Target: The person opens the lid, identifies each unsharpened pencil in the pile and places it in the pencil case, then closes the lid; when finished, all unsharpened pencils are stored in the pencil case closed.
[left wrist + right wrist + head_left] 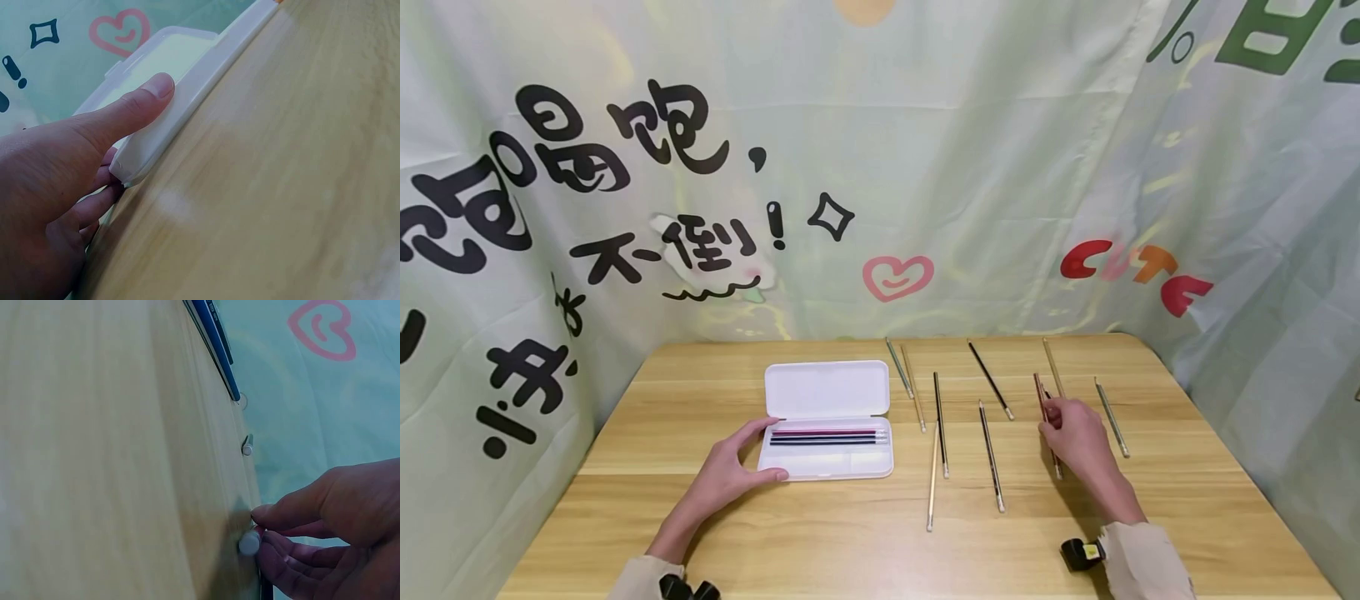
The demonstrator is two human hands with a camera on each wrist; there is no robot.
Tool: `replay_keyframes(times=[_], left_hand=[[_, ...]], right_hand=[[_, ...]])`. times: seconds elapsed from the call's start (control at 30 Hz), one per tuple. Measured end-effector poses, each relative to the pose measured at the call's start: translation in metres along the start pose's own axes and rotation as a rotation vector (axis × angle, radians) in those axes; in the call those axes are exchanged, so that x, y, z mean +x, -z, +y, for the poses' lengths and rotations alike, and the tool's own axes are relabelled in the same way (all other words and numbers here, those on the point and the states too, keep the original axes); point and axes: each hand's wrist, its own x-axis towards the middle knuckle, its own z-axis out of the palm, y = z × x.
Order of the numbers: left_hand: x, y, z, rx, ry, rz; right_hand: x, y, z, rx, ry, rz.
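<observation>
A white pencil case (805,467) lies with its lid folded back, holding several pink and dark pencils (823,438) side by side. My left hand (733,462) grips its left end; the left wrist view shows the thumb (144,103) on the side wall and fingers round the corner. To the right, my right hand (1078,433) pinches a reddish-brown pencil (1038,387) on the table. Its white eraser end (249,542) shows beside the fingertips in the right wrist view. A dark pencil lies close by, partly hidden under that hand.
Between the hands, loose pencils are scattered: a black one (940,425), a dark patterned one (991,458), a pale one (933,479) and another black one (990,379). A grey-green pencil (1111,417) lies right of the right hand. A printed curtain (985,208) hangs behind the wooden table (700,383).
</observation>
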Motion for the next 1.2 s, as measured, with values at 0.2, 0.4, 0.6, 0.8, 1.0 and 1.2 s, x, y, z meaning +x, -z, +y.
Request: replay_keyframes(times=[0.2,0.4,0.6,0.8,1.0,1.2], left_hand=[[0.000,0.001,0.000,-0.009,-0.001,-0.003],[-0.001,0.000,-0.001,-0.008,-0.008,-0.001],[-0.002,-0.001,-0.001,-0.010,0.000,0.001],[-0.002,-0.002,-0.002,-0.003,0.005,-0.002],[0.000,-0.001,-0.002,0.001,0.005,-0.002],[0.000,-0.001,0.000,0.001,0.008,-0.003]], right_hand=[[-0.001,0.000,-0.002,0.018,-0.029,-0.017],[-0.003,0.000,-0.004,0.032,-0.043,-0.016],[-0.002,0.000,-0.011,0.065,-0.026,0.013],[-0.001,-0.006,-0.020,0.137,0.053,0.048],[0.001,-0.014,-0.030,0.148,0.135,0.085],[0.000,-0.020,-0.042,0.167,0.206,0.076]])
